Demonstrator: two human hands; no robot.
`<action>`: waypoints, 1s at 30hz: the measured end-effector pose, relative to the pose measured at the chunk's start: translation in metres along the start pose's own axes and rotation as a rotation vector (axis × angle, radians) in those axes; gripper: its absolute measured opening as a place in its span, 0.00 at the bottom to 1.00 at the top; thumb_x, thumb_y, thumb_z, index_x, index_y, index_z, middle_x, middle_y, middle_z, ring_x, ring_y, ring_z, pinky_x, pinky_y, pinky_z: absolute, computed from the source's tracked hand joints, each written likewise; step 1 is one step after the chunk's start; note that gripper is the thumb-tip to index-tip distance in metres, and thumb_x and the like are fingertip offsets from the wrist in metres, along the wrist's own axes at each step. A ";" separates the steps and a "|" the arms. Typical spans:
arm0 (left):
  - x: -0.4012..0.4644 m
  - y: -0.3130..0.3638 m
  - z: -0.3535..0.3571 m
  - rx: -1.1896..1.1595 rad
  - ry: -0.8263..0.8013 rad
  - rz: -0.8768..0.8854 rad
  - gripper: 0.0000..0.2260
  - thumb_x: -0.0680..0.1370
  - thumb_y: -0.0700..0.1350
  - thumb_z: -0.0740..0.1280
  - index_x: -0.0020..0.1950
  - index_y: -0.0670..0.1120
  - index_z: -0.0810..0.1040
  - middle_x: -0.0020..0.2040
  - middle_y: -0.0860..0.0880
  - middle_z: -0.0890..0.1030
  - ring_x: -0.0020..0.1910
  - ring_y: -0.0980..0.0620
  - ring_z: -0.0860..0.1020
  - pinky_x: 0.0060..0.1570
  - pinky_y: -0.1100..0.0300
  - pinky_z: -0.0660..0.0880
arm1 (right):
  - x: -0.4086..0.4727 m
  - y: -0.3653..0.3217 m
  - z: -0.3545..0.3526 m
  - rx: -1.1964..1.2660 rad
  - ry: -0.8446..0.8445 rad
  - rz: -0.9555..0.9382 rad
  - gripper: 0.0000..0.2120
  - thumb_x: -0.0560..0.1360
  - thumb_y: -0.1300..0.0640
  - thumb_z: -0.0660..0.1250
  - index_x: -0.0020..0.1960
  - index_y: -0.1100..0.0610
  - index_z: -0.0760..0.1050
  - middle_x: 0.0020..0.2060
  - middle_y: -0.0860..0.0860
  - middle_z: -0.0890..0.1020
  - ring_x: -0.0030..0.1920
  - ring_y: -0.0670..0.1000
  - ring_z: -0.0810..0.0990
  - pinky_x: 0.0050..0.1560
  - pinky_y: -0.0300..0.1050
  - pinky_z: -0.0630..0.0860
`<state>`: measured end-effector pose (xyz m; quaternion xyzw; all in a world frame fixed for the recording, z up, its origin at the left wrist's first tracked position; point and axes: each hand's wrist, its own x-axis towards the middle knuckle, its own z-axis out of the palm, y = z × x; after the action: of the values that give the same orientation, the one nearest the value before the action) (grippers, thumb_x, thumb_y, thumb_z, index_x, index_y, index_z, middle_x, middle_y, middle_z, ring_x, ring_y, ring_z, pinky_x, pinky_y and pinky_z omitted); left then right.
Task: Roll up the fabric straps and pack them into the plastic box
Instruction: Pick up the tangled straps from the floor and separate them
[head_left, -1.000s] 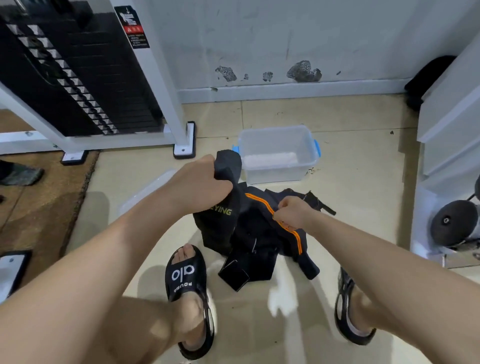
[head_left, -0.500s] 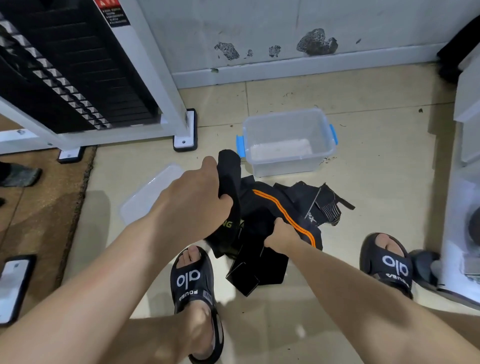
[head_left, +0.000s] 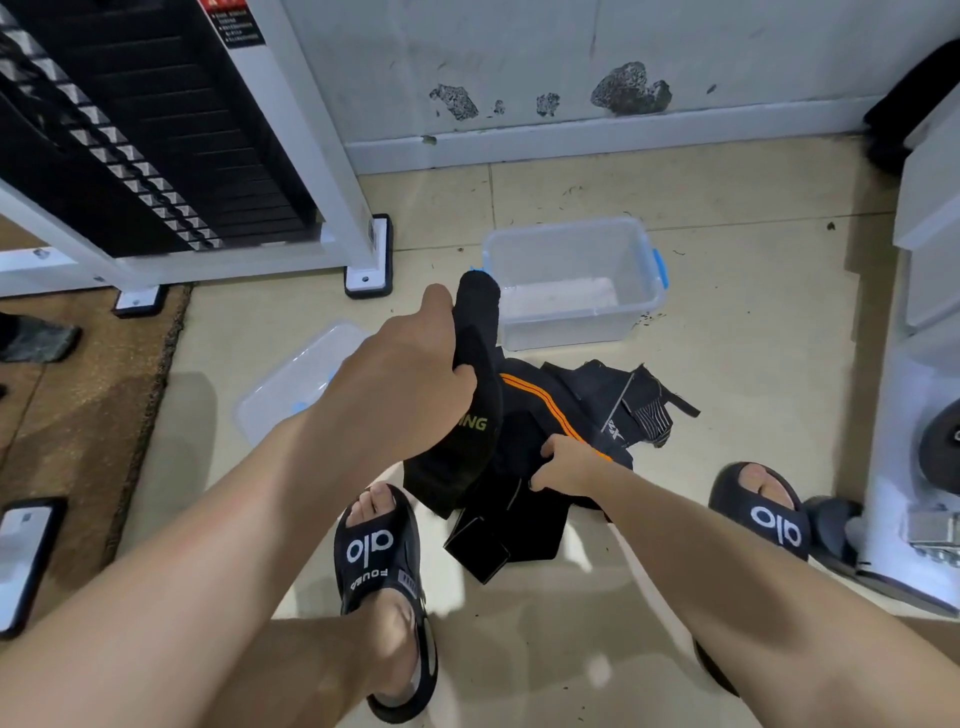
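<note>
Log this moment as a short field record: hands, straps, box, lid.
left hand: grips a black strap with yellow lettering, lifted above the pile
right hand: grips dark fabric in the strap pile on the floor
plastic box: open, beyond the pile, no straps inside
lid: flat on the floor, left of the pile
</note>
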<state>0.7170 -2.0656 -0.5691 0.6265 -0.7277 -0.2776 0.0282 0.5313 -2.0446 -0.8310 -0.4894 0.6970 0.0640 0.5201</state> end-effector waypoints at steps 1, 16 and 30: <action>0.000 0.001 0.001 0.008 0.004 0.009 0.09 0.80 0.43 0.64 0.52 0.44 0.64 0.40 0.41 0.77 0.41 0.37 0.79 0.43 0.41 0.78 | 0.003 0.001 0.000 -0.005 0.013 -0.007 0.29 0.73 0.56 0.73 0.71 0.59 0.69 0.58 0.54 0.77 0.58 0.56 0.76 0.55 0.48 0.76; 0.017 0.030 0.008 0.255 -0.044 -0.024 0.09 0.83 0.46 0.61 0.54 0.48 0.59 0.37 0.47 0.70 0.31 0.49 0.69 0.29 0.57 0.62 | 0.043 -0.001 -0.032 0.186 0.137 0.004 0.41 0.74 0.48 0.72 0.79 0.58 0.58 0.72 0.57 0.70 0.68 0.60 0.71 0.63 0.50 0.70; 0.055 0.039 0.021 0.310 -0.040 -0.012 0.09 0.83 0.47 0.61 0.53 0.48 0.60 0.32 0.48 0.69 0.30 0.50 0.68 0.28 0.58 0.59 | 0.090 -0.003 -0.083 -0.539 0.108 -0.232 0.35 0.73 0.54 0.65 0.79 0.49 0.61 0.75 0.55 0.68 0.76 0.61 0.61 0.76 0.61 0.57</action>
<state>0.6623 -2.1064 -0.5870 0.6221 -0.7585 -0.1742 -0.0849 0.4800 -2.1511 -0.8631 -0.6891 0.6209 0.1607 0.3373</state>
